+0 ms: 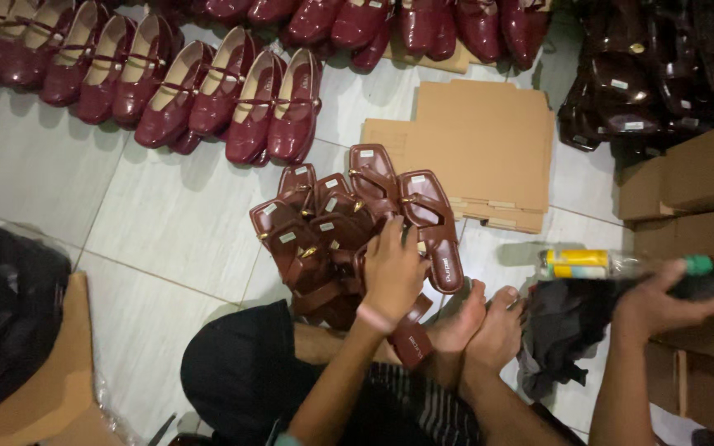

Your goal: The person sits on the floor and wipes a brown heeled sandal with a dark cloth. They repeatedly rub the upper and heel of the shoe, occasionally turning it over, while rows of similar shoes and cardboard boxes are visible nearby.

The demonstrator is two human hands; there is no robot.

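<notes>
- Sandals (349, 231), dark brown and glossy, lie heaped on the white tiled floor (167, 223) just beyond my bare feet (477, 318).
- My left hand (392, 272) rests on the near side of that heap, its grip spread flat over the straps, closed on nothing that I can see.
- My right hand (663, 301), near right, has its grip wrapped round a plastic bottle (613, 264) with a green cap, lying sideways above a dark cloth (564, 330).
- Cardboard boxes (696, 215) stack up at the right.
- Flattened cardboard (473, 149) lies further off, behind the heap.
- Rows of dark red shoes (200, 91) line the far floor.
</notes>
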